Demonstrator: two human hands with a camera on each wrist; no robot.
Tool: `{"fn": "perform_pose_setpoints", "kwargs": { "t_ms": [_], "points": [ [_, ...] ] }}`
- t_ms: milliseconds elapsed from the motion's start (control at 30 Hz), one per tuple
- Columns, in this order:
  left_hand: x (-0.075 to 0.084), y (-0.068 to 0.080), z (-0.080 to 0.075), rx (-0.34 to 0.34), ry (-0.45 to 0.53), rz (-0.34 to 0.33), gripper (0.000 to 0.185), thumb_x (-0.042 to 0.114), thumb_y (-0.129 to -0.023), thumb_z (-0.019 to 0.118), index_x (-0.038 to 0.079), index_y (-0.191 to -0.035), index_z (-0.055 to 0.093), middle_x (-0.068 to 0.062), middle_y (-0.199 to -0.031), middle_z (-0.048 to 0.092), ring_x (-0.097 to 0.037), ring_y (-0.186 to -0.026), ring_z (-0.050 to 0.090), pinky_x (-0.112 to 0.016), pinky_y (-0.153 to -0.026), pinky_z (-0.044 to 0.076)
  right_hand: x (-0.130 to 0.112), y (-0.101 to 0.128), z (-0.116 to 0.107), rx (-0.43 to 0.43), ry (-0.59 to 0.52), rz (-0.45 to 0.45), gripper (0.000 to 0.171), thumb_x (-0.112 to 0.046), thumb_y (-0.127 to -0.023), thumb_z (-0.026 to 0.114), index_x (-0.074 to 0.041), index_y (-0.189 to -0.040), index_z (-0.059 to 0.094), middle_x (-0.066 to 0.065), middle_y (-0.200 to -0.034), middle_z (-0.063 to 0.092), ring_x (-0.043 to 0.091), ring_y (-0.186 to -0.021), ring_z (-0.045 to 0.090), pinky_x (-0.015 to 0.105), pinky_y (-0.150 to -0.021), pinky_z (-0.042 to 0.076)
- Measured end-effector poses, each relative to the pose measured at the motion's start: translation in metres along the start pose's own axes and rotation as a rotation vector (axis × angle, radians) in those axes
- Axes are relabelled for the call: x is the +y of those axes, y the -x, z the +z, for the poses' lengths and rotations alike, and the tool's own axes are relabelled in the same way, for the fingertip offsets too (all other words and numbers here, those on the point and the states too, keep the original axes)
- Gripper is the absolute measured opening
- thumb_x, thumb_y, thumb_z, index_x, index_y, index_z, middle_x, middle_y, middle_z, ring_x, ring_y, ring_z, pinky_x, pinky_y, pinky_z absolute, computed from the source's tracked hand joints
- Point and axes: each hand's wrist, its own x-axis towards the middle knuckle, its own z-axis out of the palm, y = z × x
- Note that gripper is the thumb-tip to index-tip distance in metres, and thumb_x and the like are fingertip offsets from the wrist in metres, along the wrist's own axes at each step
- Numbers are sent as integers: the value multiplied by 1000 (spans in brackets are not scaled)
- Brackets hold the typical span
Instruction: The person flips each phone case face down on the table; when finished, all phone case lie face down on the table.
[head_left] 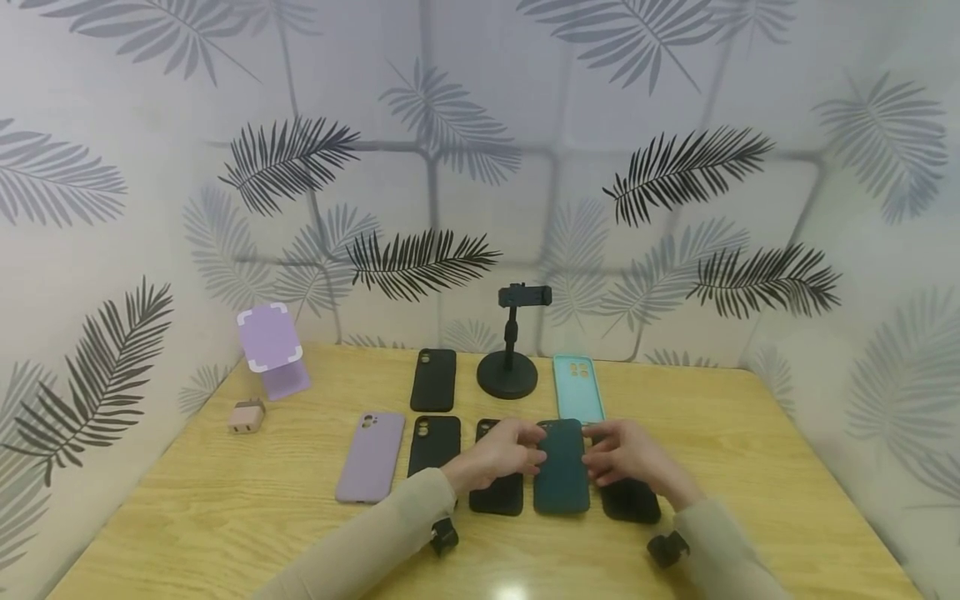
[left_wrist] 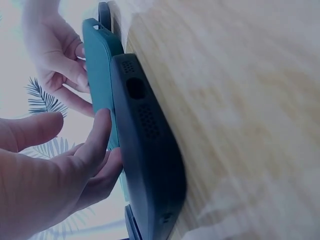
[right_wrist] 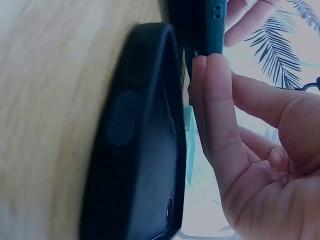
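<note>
A dark teal phone case (head_left: 561,475) lies back up on the wooden table. My left hand (head_left: 498,457) reaches over a black phone case (head_left: 497,497), its fingertips at the teal case's left edge. On the opposite side, my right hand (head_left: 628,457) has its extended fingertips at the right edge. Beneath that hand is another black phone case (head_left: 632,502), its hollow inside facing up in the right wrist view. Fingers of both hands are relaxed and fairly straight. In the left wrist view the teal case (left_wrist: 100,65) stands beyond the nearer black case (left_wrist: 145,150).
Left of my hands lie a black case (head_left: 435,446) and a lilac case (head_left: 371,458). Behind are another black case (head_left: 433,380), a black phone stand (head_left: 507,374) and a mint case (head_left: 579,392). A lilac stand (head_left: 271,337) and pink charger (head_left: 246,417) occupy the far left.
</note>
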Motion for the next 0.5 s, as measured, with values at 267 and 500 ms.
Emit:
{"fn": "perform_pose_setpoints", "kwargs": {
  "t_ms": [267,500],
  "points": [
    [1,4,1,16,-7,4,45,0,-96,58,-7,-139,48,-25,-142,47,-37,-117,60,-41,-91,56,1,0,1,15,50,-5,49,-2,-93,63,17,-135,46,22,-98,72,22,-74,70,38,-64,61],
    [3,5,1,15,-45,-13,44,3,-97,58,-5,-139,49,-23,-142,49,-36,-118,59,-41,-92,56,0,1,-3,-15,33,23,48,-9,-98,59,20,-133,45,23,-102,71,22,-79,71,37,-69,61]
  ]
}}
